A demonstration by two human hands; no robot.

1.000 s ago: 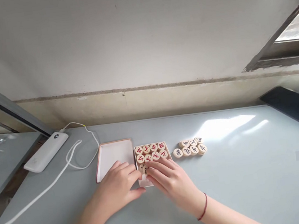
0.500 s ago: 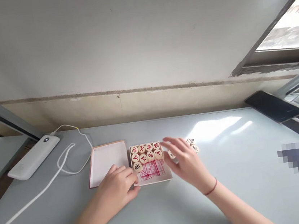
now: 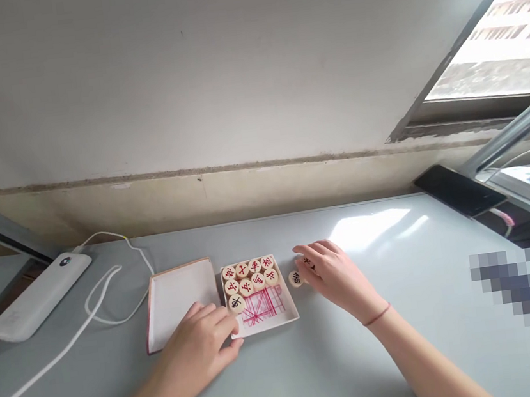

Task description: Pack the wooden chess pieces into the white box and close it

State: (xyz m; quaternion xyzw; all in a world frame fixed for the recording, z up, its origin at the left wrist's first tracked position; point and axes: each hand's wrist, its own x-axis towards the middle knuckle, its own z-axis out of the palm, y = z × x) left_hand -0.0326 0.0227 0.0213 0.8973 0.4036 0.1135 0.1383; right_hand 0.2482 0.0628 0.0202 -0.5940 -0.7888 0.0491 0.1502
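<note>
My left hand (image 3: 204, 335) grips the near left corner of a shallow white box (image 3: 290, 315), its fingertips at the rim and its thumb below. Several round wooden Chinese chess pieces (image 3: 258, 281) sit inside: two rows with red characters, then one black-lettered piece (image 3: 236, 304) at the left. Red lines mark the bare part of the box floor. To the right of the box, my right hand (image 3: 335, 277) arches over a few more pieces, thumb and fingers apart around one piece (image 3: 307, 261). A black-lettered piece (image 3: 295, 278) lies beside the thumb. The palm hides others.
The box lid (image 3: 183, 295) lies open side up, left of the box. A white power bank (image 3: 40, 297) with a white cable (image 3: 77, 341) rests at the far left. At the back right lies a black phone (image 3: 460, 190). A wall rises behind the grey table (image 3: 288, 389).
My right hand has moved away from the box's right edge and over the loose pieces. The left hand stays at the box corner. The whole view has shifted slightly.
</note>
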